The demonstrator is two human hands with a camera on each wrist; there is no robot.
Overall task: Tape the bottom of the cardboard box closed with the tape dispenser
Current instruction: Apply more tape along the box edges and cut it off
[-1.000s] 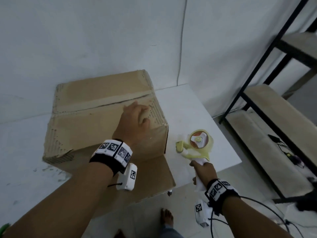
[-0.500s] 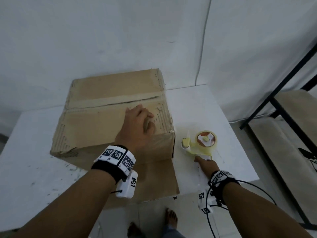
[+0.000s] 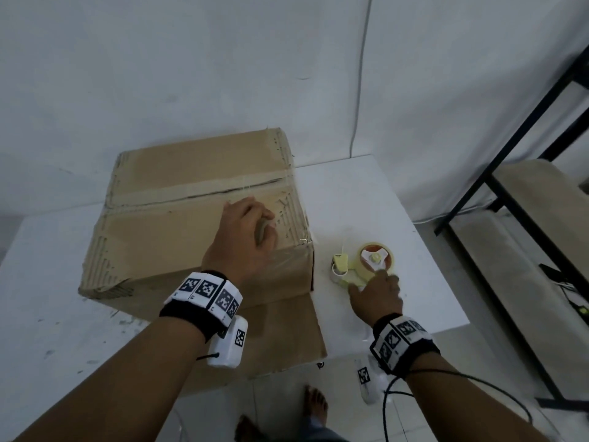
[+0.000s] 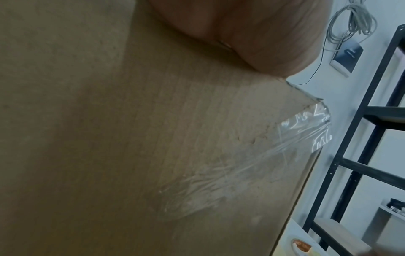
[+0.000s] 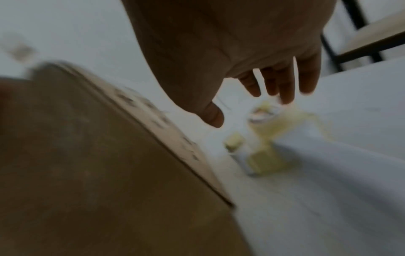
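Nearest you, a loose cardboard flap (image 3: 280, 333) hangs over the front edge of the white table (image 3: 424, 282), below the box's front face. Your right hand (image 3: 376, 295) is at the table's front right part, fingers (image 5: 285, 86) straight and spread, holding nothing. In the head view the fingertips reach the near side of the tape dispenser (image 3: 363, 266); the blurred right wrist view does not settle whether they touch it or hover just above. The pale yellow dispenser lies on its side on the table, just beside the right face of the cardboard box (image 3: 191, 224), its roll of tape (image 3: 376, 258) facing up and its cutter end towards the box.

The box sits on the middle of the table, reaching towards the back edge by the wall, with its flapped side up. Your left hand (image 3: 242, 240) rests on the near flap close to the box's front right corner. Its fingers are bent and press down on the cardboard; you cannot tell from these views whether they pinch anything. Clear tape (image 4: 241, 173) wraps over that corner, wrinkled, and runs down the front face below your hand.

Beyond your left hand the seam (image 3: 223, 193) between the two top flaps runs left to right, still showing a dark gap. Off the table's right edge stands a black metal shelving rack (image 3: 510, 193).
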